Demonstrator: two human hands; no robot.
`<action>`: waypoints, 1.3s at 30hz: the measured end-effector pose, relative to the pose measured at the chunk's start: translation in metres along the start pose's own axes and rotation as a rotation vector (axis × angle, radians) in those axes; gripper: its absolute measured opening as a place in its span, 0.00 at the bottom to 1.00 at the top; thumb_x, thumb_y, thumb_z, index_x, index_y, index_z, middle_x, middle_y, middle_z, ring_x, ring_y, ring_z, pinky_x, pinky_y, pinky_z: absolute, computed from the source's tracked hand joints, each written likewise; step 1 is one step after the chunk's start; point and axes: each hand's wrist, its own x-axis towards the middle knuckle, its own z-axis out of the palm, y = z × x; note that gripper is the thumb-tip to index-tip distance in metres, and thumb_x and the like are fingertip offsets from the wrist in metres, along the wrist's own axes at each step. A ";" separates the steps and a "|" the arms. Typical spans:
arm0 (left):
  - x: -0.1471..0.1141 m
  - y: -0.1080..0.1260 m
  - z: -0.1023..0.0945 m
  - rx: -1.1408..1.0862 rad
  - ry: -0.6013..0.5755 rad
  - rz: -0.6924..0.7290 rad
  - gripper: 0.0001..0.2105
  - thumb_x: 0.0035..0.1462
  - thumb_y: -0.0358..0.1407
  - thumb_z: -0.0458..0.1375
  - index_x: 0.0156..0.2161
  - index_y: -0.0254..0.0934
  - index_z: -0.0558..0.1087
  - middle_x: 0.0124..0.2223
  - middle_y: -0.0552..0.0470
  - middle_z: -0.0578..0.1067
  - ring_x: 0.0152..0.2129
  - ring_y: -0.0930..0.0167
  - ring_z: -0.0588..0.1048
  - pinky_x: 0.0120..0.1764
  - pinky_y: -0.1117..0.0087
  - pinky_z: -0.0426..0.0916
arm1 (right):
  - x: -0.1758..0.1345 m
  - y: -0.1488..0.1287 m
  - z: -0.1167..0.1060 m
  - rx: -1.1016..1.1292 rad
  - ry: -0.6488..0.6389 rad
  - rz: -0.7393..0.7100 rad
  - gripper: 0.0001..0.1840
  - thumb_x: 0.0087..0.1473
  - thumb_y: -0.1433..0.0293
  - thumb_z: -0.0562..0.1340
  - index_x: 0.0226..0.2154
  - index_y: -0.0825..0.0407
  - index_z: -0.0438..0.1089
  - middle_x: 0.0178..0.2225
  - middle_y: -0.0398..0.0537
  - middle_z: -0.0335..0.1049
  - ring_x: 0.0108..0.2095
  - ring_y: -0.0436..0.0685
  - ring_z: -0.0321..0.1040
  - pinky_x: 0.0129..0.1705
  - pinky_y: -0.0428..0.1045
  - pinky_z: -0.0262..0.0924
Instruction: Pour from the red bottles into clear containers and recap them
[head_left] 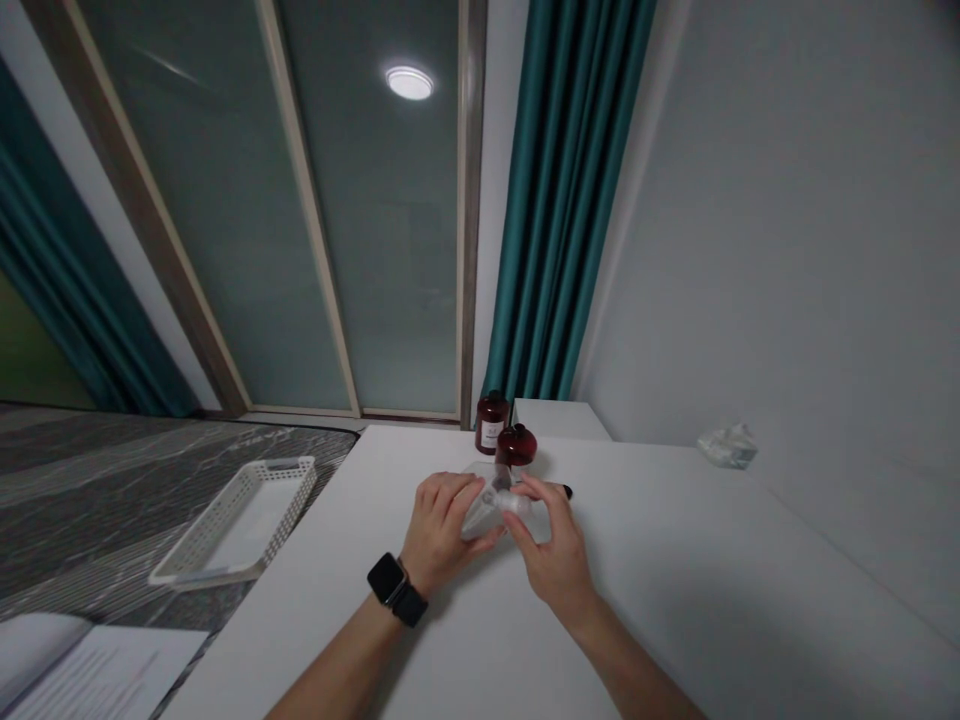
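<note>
Over the white table, my left hand (450, 520), with a black watch on its wrist, grips a clear plastic bottle (480, 512) that lies tilted, its neck toward the right. The thumb and fingers of my right hand (553, 545) close around a whitish cap (517, 503) at that neck; whether it is screwed on or loose I cannot tell. Just beyond the hands stand two dark red bottles, a labelled one (492, 425) and a rounder one (517, 446) partly hidden. A small black tip (568, 492) shows behind my right hand.
A pack of tissues (727, 446) sits at the table's far right, by the wall. On the grey patterned surface to the left are a white perforated basket (281, 515) and an open book (112, 670). A white box-like piece (562, 420) adjoins the table's far edge.
</note>
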 end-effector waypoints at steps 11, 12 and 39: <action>0.008 0.003 -0.012 -0.226 -0.183 -0.077 0.31 0.49 0.49 0.67 0.55 0.39 0.66 0.41 0.45 0.73 0.39 0.60 0.71 0.43 0.56 0.66 | 0.001 0.003 -0.008 0.038 -0.097 -0.004 0.16 0.60 0.66 0.61 0.52 0.44 0.66 0.38 0.49 0.70 0.38 0.60 0.69 0.41 0.55 0.67; 0.009 0.003 -0.013 -0.246 -0.192 -0.083 0.31 0.49 0.49 0.67 0.55 0.39 0.66 0.41 0.45 0.73 0.39 0.60 0.71 0.43 0.57 0.66 | 0.001 0.003 -0.008 0.037 -0.104 -0.005 0.16 0.61 0.66 0.61 0.52 0.44 0.66 0.38 0.49 0.70 0.38 0.60 0.69 0.41 0.55 0.67; 0.007 0.002 -0.011 -0.303 -0.180 -0.146 0.33 0.48 0.42 0.70 0.56 0.39 0.61 0.45 0.44 0.72 0.41 0.59 0.70 0.44 0.57 0.67 | 0.010 0.012 -0.022 -0.055 -0.140 0.037 0.34 0.53 0.67 0.68 0.60 0.44 0.58 0.42 0.47 0.65 0.44 0.61 0.65 0.50 0.59 0.63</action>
